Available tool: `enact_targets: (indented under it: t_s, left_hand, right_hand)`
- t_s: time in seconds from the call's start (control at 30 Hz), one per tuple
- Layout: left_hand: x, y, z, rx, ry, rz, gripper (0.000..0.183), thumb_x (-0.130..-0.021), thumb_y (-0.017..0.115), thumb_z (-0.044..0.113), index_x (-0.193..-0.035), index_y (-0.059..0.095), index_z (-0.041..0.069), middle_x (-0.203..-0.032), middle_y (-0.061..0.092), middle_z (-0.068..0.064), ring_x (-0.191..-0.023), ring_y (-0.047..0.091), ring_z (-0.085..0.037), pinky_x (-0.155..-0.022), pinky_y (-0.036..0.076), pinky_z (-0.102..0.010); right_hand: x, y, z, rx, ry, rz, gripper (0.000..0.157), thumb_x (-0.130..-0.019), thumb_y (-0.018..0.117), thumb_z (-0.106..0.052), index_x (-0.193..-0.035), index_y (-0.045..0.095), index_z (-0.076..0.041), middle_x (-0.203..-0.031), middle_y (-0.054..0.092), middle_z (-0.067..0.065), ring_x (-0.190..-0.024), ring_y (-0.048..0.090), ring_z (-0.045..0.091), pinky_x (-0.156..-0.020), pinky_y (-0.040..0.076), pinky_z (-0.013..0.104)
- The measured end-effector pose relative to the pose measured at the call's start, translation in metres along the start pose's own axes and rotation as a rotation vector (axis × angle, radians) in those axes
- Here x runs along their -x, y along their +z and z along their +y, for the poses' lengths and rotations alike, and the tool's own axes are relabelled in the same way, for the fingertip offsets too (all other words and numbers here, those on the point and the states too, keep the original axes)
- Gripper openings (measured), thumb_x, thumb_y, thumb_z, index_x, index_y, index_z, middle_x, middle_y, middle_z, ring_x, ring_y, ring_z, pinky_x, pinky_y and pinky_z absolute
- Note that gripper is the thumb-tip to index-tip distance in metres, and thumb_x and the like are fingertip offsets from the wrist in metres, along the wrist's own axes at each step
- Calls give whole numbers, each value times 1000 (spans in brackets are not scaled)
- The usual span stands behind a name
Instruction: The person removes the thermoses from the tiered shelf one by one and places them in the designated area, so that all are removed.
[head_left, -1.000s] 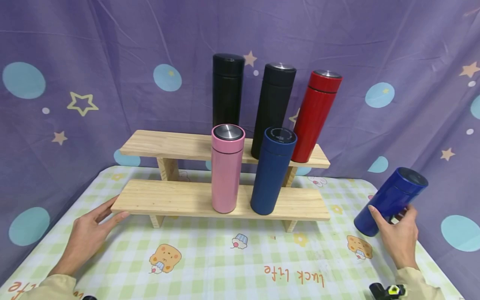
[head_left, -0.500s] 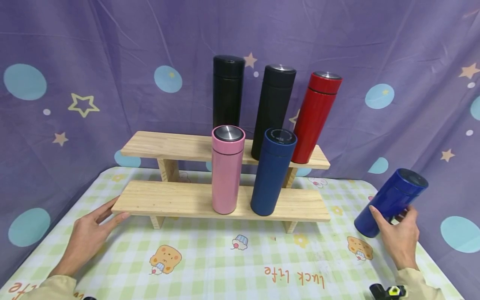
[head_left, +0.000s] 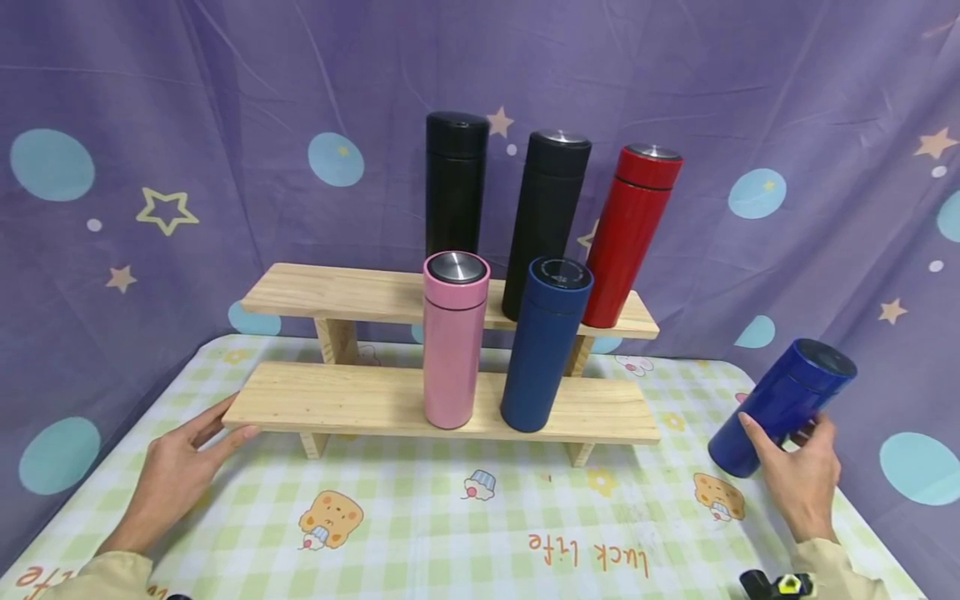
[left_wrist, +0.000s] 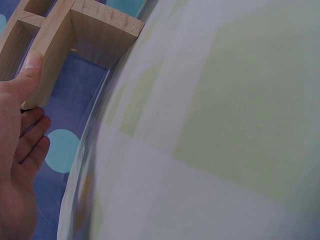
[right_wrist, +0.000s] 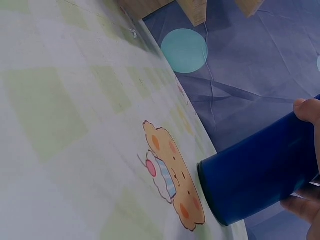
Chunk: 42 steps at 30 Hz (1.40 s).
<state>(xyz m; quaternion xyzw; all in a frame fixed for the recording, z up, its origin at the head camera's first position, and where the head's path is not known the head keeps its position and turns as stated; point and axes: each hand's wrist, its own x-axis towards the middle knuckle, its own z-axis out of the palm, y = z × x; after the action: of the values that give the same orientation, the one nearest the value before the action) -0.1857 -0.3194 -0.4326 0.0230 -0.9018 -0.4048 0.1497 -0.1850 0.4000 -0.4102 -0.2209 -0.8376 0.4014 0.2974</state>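
Observation:
At the left end of a two-step wooden display stand (head_left: pixel 322 398), my left hand (head_left: pixel 178 465) holds the lower board's corner, thumb along its front edge and fingers at its end. In the left wrist view the thumb lies on the wood (left_wrist: pixel 52 55), with the other fingers beyond the board's end. Right of the stand, my right hand (head_left: pixel 801 475) grips a glossy blue thermos bottle (head_left: pixel 776 408) round its lower half. Its base is at the cloth in the right wrist view. A pink thermos (head_left: pixel 453 350) and a matte blue thermos (head_left: pixel 543 350) stand on the lower board.
On the upper board stand a glossy black thermos (head_left: pixel 455 187), a matte black thermos (head_left: pixel 547 217) and a red thermos (head_left: pixel 633 237). A checked tablecloth (head_left: pixel 420 542) covers the table. Behind it hangs a purple patterned curtain (head_left: pixel 240 108).
The view has shifted very slightly. Both hands, the blue thermos and the stand keep their places.

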Motion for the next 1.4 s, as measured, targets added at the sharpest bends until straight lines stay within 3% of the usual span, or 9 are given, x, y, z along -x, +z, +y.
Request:
enact_targets:
  t_s: [0.33,0.67,0.83,0.97,1.1,1.4]
  left_hand:
    - [0,-1,1,1,2,6,73,-99,72,43,-157,44,8,-137,56,-32,-128,46,-63,-96,39,-80]
    - [0,-2,1,14,-19,-14,75,-100,71,44,-159,41,10,-138,53,-33,-130,42,-64,-97,38,-80]
    - [0,-2,2,10,-24,-17,75,-100,71,45,-160,41,11,-138,53,-33,-130,42,-65,-96,38,-80]
    - [0,-1,1,9,-22,-14,75,-100,71,45,-159,41,11,-138,53,-33,-130,42,-64,-96,38,-80]
    - [0,-1,1,6,-11,-5,74,-99,71,44,-158,43,9,-138,55,-32,-130,44,-63,-97,37,-80]
    - [0,-1,0,4,-12,-2,74,-99,72,44,-158,43,9,-138,54,-31,-129,44,-63,-96,37,-80]
  right_hand:
    - [2,-3,-3,20,-13,11,89,-92,79,-37,-157,30,0,-141,52,34,-125,53,51,-102,44,53]
    - [9,-5,-15,15,-44,8,90,-91,81,-36,-157,32,0,-142,52,33,-125,54,51,-108,41,61]
    - [13,-6,-26,10,-63,8,88,-90,82,-35,-157,34,-3,-140,55,28,-123,56,46,-108,45,48]
    - [14,-6,-34,8,-103,33,84,-88,85,-33,-153,41,-4,-136,60,23,-110,60,22,-96,47,24]
    - [16,-5,-42,-15,-142,50,81,-86,88,-29,-150,45,-4,-132,62,22,-96,50,-3,-85,43,12]
    - [21,-2,-62,-84,-251,61,77,-83,90,-19,-146,50,-2,-124,64,18,-91,50,-11,-77,44,4]
